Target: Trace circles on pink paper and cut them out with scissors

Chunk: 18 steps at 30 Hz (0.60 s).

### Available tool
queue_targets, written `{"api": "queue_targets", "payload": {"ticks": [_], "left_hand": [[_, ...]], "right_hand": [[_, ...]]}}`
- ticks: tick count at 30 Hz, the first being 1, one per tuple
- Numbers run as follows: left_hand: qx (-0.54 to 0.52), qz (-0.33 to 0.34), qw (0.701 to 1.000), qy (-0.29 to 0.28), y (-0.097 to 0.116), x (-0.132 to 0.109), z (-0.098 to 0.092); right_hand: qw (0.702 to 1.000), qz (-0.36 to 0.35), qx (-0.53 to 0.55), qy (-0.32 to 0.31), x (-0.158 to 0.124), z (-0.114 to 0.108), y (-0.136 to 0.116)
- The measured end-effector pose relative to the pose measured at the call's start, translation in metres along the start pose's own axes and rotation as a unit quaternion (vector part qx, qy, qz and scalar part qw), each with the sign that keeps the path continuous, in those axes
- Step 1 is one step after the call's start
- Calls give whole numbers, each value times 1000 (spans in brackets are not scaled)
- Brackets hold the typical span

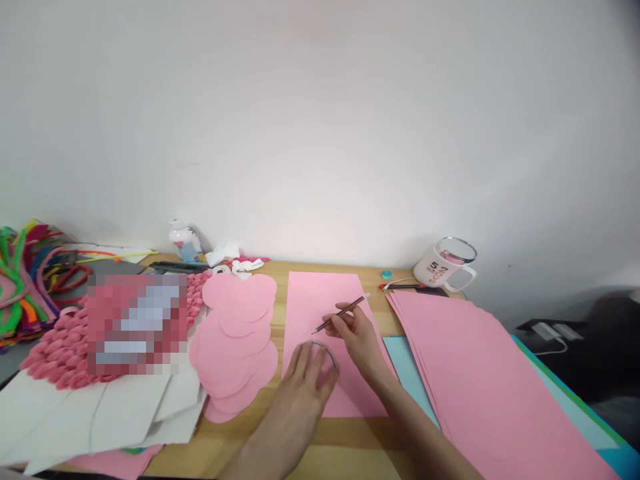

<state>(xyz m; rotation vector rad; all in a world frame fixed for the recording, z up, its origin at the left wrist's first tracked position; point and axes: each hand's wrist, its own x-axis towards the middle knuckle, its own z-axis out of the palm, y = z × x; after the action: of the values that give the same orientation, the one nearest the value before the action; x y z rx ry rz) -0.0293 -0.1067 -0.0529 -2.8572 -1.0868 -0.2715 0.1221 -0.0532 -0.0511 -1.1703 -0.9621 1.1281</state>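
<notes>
A sheet of pink paper (320, 300) lies on the wooden table in front of me. Over its lower part, my left hand (305, 377) holds a round, lid-like thing with a thin grey rim (325, 347) flat against the paper. The palm and fingers cover most of it, so its exact kind is hidden. Pinched in my right hand (353, 330) is a dark pencil (343, 313), tilted, its point low over the sheet just above the round rim. I cannot tell whether the tip touches the paper.
Left of the sheet lie overlapping pink paper circles (235, 360), white sheets (125, 413) and a pink bobbly mat (60, 353). Colourful pipe cleaners (25, 287) and a white bottle (185, 241) are farther back. On the right are stacked pink sheets (490, 373) and a white mug (437, 270).
</notes>
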Motion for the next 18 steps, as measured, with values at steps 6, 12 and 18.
{"api": "queue_targets", "payload": {"ticks": [6,12,18], "left_hand": [[-27,-12,999,-28,-2,-1,11],[-57,-23,997,-52,-2,2,11],[-69,-35,995,-71,-2,4,-7]], "right_hand": [[999,11,-21,-40,8,10,3],[996,31,-48,-64,8,15,6],[994,11,-74,-83,11,12,17]]}}
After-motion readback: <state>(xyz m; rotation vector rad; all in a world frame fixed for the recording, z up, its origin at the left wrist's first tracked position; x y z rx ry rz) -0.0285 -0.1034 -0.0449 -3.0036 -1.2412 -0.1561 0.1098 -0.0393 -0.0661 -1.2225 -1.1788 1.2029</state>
